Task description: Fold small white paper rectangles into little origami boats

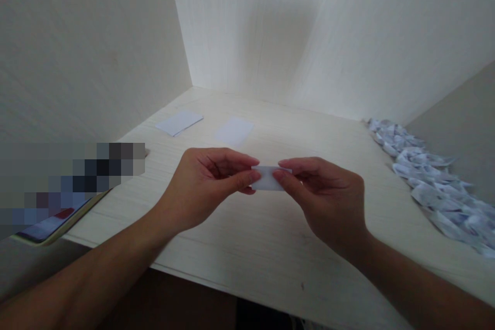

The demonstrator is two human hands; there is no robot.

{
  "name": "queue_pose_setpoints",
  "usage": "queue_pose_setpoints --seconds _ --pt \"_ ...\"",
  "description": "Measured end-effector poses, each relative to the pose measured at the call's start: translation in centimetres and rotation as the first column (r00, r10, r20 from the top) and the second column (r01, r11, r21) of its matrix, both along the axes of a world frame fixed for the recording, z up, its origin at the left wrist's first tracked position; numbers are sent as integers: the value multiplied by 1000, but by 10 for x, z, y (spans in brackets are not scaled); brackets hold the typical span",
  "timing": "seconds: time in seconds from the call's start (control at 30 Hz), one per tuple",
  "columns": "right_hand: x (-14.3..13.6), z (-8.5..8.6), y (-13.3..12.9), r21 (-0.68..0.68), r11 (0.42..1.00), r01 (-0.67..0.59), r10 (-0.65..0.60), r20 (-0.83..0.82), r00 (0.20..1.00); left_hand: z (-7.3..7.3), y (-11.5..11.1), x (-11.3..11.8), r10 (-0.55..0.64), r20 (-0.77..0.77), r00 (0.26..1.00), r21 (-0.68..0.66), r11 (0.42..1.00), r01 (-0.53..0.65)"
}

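A small white piece of paper (266,179), perhaps folded, is held level above the desk between both hands. My left hand (211,178) pinches its left end between thumb and fingers. At the other end, my right hand (327,191) grips it the same way, thumb on the near face. Behind the hands a single white paper sheet (235,130) lies flat on the desk. Farther left sits a thin stack of white paper (180,122). The fingers hide both ends of the held paper.
Folded paper pieces (425,175) lie in a long heap along the right side. A phone (58,223), partly blurred out, rests at the left edge. Pale panels (251,26) wall in the wooden desk (216,252) at the back and sides.
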State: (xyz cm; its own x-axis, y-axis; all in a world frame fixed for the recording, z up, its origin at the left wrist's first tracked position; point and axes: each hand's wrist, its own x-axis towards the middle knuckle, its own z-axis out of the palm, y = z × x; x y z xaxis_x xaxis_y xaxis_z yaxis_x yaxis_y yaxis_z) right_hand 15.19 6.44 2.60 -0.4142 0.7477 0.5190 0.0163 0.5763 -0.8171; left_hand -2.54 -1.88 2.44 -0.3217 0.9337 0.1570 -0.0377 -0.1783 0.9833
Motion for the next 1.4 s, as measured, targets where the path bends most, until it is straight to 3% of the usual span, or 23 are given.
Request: queue_pose_setpoints --seconds 0.37,0.77,0.9,1.03,1.23,1.4 --pt "0 -1 1 0 1000 -27 27 -16 1000 3 0 3 17 70 997 32 999 -19" --pt "0 0 3 -12 995 -97 97 -1 995 1 0 -1 5 20 1000 10 1000 -5" --pt "2 0 9 -61 982 -179 185 118 976 0 0 -3 -18 -23 1000 -43 999 17" --pt "2 2 15 -90 951 -295 308 349 885 -2 -1 -5 -73 -122 990 -77 995 64" --pt "4 -1 17 58 938 -342 269 502 822 -2 -3 -4 -50 -367 929 -17 999 47" --pt "4 -2 17 166 895 -414 272 533 802 -2 -5 -3 -57 -440 896 10 998 68"
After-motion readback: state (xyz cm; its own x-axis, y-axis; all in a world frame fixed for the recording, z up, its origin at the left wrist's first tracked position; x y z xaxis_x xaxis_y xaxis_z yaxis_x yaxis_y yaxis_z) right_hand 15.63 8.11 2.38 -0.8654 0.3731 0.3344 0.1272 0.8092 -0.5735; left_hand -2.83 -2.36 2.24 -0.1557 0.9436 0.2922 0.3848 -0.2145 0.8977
